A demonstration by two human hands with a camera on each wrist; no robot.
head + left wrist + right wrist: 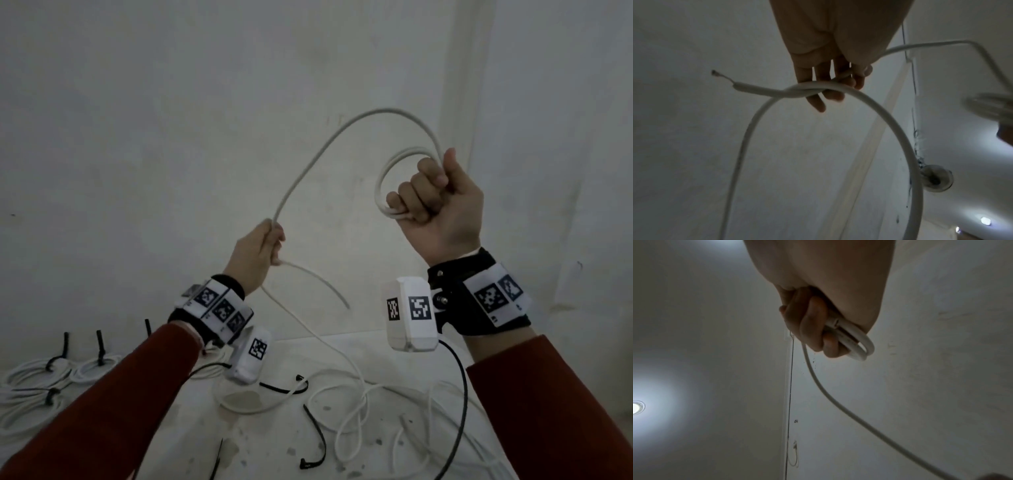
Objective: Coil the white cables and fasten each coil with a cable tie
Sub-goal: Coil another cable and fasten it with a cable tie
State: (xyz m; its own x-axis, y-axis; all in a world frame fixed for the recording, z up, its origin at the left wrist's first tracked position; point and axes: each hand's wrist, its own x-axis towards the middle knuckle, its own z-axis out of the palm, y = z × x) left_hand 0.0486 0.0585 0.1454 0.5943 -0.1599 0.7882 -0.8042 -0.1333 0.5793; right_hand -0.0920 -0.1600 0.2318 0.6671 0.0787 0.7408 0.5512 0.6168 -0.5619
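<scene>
Head view | right hand (442, 202) fists round white cable (308, 161) loops

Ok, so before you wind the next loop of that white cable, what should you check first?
1. Right hand grips the small coil of white cable: ok.
2. Left hand holds the free stretch of the cable: ok.
3. Cable arches between both hands without a knot: ok.
4. Stripped cable end pokes free past the left hand, little left to wind: ok.
5. Loose black plastic cable tie lies on the white table, within reach: ok.
6. Coil loops equal in size: cannot tell.
</scene>
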